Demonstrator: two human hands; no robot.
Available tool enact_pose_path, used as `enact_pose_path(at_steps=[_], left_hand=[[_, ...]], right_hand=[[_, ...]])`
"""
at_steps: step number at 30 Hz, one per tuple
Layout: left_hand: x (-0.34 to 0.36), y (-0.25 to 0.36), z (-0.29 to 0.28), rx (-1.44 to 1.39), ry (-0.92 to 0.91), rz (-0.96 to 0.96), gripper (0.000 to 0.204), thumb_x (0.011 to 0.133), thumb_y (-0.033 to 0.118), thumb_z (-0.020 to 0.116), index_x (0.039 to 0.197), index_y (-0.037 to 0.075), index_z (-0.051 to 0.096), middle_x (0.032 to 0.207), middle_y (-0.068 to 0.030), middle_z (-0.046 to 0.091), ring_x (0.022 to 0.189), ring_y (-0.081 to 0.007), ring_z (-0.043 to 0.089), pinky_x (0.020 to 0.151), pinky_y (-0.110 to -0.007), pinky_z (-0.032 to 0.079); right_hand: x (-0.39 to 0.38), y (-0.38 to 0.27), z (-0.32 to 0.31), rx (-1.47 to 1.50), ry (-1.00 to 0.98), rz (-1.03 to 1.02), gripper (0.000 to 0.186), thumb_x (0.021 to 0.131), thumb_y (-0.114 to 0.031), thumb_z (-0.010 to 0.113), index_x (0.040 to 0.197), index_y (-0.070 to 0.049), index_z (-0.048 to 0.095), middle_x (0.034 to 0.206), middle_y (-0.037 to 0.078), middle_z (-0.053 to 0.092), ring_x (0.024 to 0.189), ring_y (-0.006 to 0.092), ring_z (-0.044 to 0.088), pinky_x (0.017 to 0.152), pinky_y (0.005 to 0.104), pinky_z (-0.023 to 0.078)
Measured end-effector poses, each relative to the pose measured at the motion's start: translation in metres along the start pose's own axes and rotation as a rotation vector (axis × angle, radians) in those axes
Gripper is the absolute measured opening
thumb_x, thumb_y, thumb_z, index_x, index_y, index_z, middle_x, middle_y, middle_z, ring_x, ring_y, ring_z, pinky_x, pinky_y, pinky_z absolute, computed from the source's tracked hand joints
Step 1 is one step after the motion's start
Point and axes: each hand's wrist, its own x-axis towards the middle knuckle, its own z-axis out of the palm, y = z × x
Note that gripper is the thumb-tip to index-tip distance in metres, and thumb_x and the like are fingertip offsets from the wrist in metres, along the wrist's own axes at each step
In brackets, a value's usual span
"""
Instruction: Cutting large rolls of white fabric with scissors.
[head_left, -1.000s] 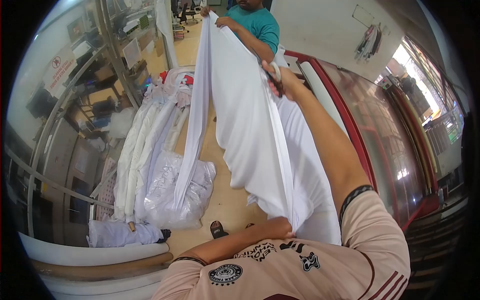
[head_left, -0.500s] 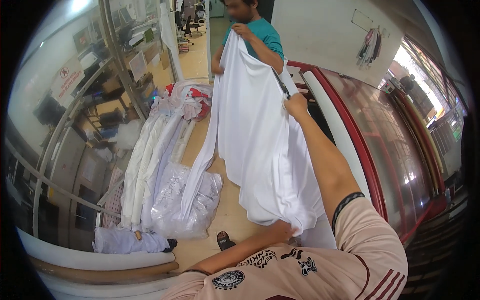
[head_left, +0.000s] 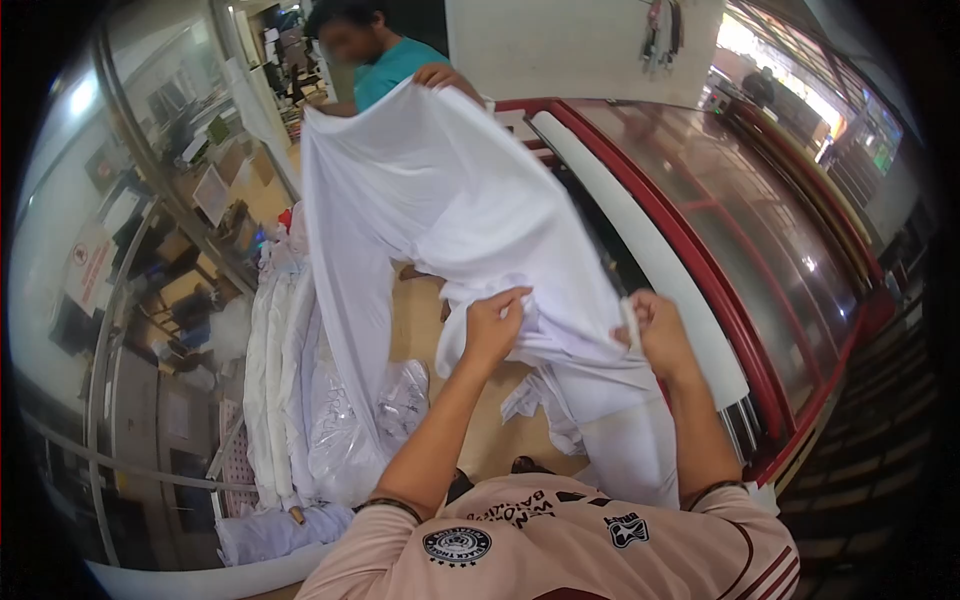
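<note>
A large white fabric [head_left: 490, 190] hangs spread in front of me, its far edge raised by the co-worker's hand [head_left: 432, 75]. My left hand [head_left: 498, 318] is closed on a bunched part of the cloth at the middle. My right hand [head_left: 650, 325] is closed round the pale handle of scissors [head_left: 627, 322], against the cloth's right side; their blades are hidden. More white cloth [head_left: 615, 440] falls in folds below my hands.
A co-worker [head_left: 390, 55] in teal stands across from me. On the right is a red-framed machine [head_left: 760, 300] with a white roll [head_left: 640, 250]. On the left lie white fabric rolls [head_left: 275, 370] and a plastic-wrapped bundle [head_left: 345, 440], beside a glass partition [head_left: 130, 300].
My left hand has risen from near my waist to mid-cloth. My right hand and scissors have come down nearer to me. The co-worker has moved left, and the cloth is lifted and spread wider.
</note>
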Motion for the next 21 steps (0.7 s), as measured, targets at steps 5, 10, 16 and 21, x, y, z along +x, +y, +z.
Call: enact_pose_path(at_steps=[5,10,16,21], left_hand=[[-0.005,0.048,0.034,0.108,-0.419,0.051,0.035,0.091,0.032,0.064,0.096,-0.002,0.071,0.077,-0.0018,0.068,0.071,-0.0062,0.053,0.066,-0.024,0.046],[-0.023,0.043,0.034,-0.003,-0.498,-0.268,0.029,0.089,0.027,0.068,0.092,-0.001,0.072,0.076,0.0005,0.067,0.071,-0.0030,0.051,0.064,-0.022,0.045],[-0.031,0.015,0.018,-0.331,-0.547,-0.330,0.024,0.091,0.022,0.066,0.091,-0.001,0.073,0.079,0.0018,0.067,0.073,-0.0036,0.053,0.067,-0.022,0.046],[-0.040,0.005,0.000,-0.447,-0.594,-0.350,0.023,0.092,0.020,0.064,0.092,-0.001,0.073,0.079,0.0024,0.066,0.072,-0.0028,0.052,0.065,-0.021,0.045]], right_hand=[[-0.062,0.034,0.031,0.234,-0.063,0.273,0.022,0.070,0.008,0.073,0.082,0.000,0.057,0.070,0.000,0.060,0.059,0.0036,0.051,0.052,0.0202,0.040],[-0.065,0.043,0.043,0.413,-0.112,0.331,0.026,0.068,0.008,0.075,0.086,-0.001,0.059,0.074,0.003,0.063,0.060,0.0064,0.056,0.054,0.0204,0.044],[-0.068,0.051,0.056,0.556,-0.232,0.404,0.027,0.066,0.008,0.075,0.088,-0.001,0.062,0.077,0.003,0.063,0.063,0.0066,0.057,0.056,0.0204,0.044],[-0.071,0.057,0.060,0.658,-0.245,0.402,0.026,0.068,0.006,0.077,0.088,-0.001,0.062,0.078,0.003,0.064,0.063,0.0072,0.058,0.058,0.0195,0.047]])
